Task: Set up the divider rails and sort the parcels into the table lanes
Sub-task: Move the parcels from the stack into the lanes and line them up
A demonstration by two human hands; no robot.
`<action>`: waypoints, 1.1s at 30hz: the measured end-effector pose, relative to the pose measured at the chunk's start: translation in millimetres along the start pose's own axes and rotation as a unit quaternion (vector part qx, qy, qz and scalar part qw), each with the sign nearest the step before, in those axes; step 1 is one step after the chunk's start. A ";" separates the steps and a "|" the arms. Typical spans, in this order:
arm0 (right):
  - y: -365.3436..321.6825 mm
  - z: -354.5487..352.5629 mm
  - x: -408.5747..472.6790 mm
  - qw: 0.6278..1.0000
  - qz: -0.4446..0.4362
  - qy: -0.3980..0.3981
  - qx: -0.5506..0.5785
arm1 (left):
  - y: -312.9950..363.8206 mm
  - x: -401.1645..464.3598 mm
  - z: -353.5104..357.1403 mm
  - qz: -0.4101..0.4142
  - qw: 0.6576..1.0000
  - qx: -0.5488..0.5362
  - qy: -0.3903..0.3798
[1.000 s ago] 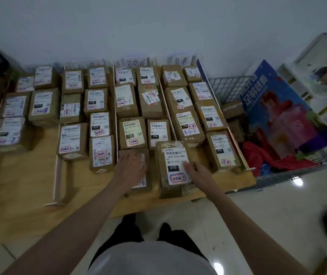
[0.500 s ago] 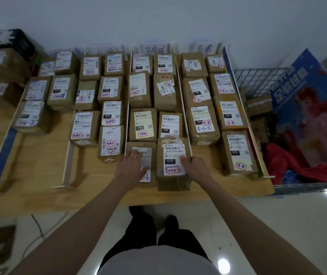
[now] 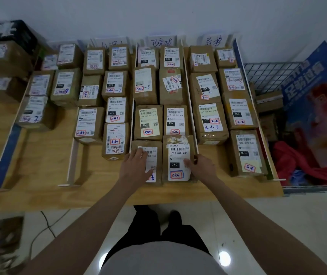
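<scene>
Brown labelled parcels fill lanes on a wooden table (image 3: 45, 167), split by white divider rails (image 3: 71, 161). Another rail (image 3: 190, 108) runs between the middle and right lanes. My left hand (image 3: 135, 167) lies flat on the front parcel (image 3: 155, 155) of the middle lane. My right hand (image 3: 200, 165) rests against the right side of the neighbouring "070" parcel (image 3: 178, 159), thumb on its label. That parcel sits snug beside the left one, behind two "15H" parcels (image 3: 148, 122).
Paper lane signs (image 3: 159, 41) stand along the wall. A wire basket (image 3: 267, 76) with small boxes, red cloth and a blue poster (image 3: 317, 96) adjoins the table's right end. Larger boxes (image 3: 2, 56) pile at far left. A cable (image 3: 47, 225) trails on the tiled floor.
The "070" parcel has slid back from the table's front edge into line beside the left parcel. Both hands stayed on the parcels; the camera view shifted right to left.
</scene>
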State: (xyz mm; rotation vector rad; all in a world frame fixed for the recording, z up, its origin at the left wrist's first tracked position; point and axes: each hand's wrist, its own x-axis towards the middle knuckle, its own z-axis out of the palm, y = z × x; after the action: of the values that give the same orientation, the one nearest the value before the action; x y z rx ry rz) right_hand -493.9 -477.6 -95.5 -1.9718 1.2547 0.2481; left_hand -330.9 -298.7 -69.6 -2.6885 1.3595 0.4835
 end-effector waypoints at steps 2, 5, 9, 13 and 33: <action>5.4 3.2 6.7 1.000 0.007 -0.009 -0.015 | -0.8 -0.1 0.5 0.002 1.000 -0.002 0.004; 9.1 7.6 13.4 1.000 0.015 -0.012 -0.021 | -1.1 -0.6 1.5 0.004 1.000 -0.011 0.011; 10.4 10.4 18.0 1.000 0.013 -0.009 -0.022 | -1.9 -1.2 3.9 0.008 1.000 -0.019 0.016; 1.8 7.7 12.0 1.000 0.014 0.000 -0.028 | 1.3 -1.3 6.5 -0.001 0.999 -0.024 0.023; -76.2 -44.1 -28.2 0.959 -0.191 0.133 -0.164 | -21.6 -12.4 -55.8 -0.035 0.997 0.006 0.069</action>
State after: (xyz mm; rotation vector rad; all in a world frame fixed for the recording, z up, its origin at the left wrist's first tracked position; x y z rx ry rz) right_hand -454.1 -472.1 -12.3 -2.5562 1.0081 -0.0079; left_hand -307.2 -288.6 -14.2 -2.7948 1.2890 0.2862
